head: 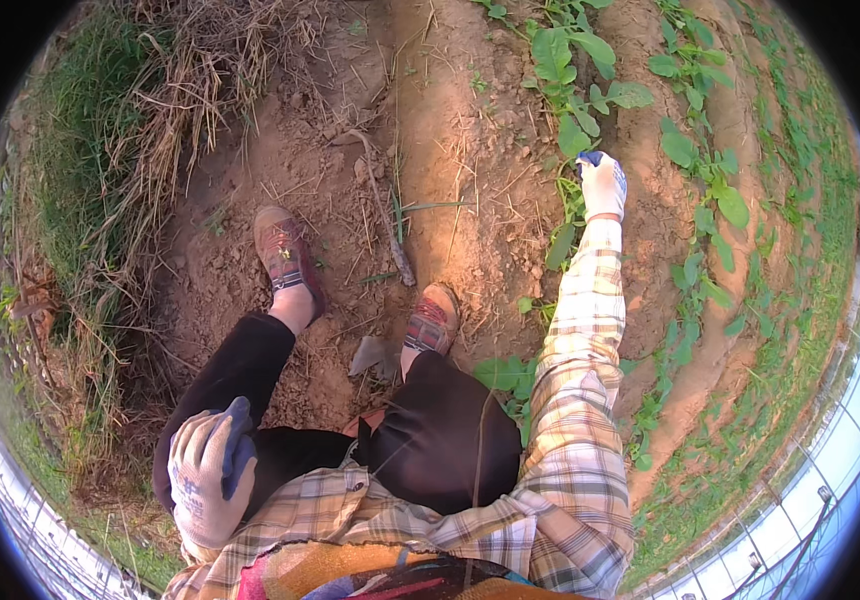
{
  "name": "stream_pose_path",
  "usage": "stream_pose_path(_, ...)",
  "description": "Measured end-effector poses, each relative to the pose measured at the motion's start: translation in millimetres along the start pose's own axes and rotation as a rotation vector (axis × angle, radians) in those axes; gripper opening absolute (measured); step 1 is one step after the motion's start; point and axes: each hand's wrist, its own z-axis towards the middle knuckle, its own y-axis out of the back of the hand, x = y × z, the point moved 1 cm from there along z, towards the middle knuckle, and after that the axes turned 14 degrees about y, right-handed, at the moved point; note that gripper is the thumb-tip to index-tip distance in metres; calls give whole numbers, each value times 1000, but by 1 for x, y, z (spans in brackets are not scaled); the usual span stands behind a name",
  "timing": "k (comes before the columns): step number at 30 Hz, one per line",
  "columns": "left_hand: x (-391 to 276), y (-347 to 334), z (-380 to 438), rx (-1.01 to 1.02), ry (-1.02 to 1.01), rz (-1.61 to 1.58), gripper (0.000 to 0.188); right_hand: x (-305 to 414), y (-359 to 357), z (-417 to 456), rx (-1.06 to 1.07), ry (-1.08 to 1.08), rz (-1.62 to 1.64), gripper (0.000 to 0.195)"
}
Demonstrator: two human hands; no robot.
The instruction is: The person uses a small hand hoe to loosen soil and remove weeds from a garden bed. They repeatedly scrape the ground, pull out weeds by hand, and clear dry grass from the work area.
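Observation:
My right hand [602, 185], in a white work glove with blue fingertips, reaches out to the nearest row of leafy green seedlings [563, 64]. Its fingers are bent in at the stems and leaves; whether they grip a plant is hidden. My left hand [212, 472], in a matching glove, rests on my left knee with its fingers together and a little bent, and I see nothing in it. Bare brown soil [430, 150] lies before my two shoes.
A dry stick [385, 202] lies on the soil beyond my feet. Dry straw [197, 75] and tall grass [77, 172] are heaped at the left. A second row of leafy plants [730, 206] runs at the right. A grey flat piece [373, 355] lies near my right shoe.

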Motion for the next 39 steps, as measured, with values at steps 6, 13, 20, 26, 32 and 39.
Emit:
stream_pose_path(6,2,-1,0,5,7,-10,51,145,-5,-82,551,286,1193,37)
stream_pose_path(13,2,-2,3,2,-21,-15,51,-22,-19,14,160,13,-359,34)
stream_pose_path(20,4,-4,1,-40,-10,-6,53,-22,-30,43,377,-297,-477,34)
stream_pose_path(26,9,-10,-2,-34,-18,48,52,-31,-38,44,352,-244,-544,28)
stream_pose_path(32,17,-14,-5,-23,-35,45,50,16,-19,3,-54,60,-417,19)
stream_pose_path(39,12,-12,-5,-50,-51,59,49,164,-24,-58,167,433,604,45)
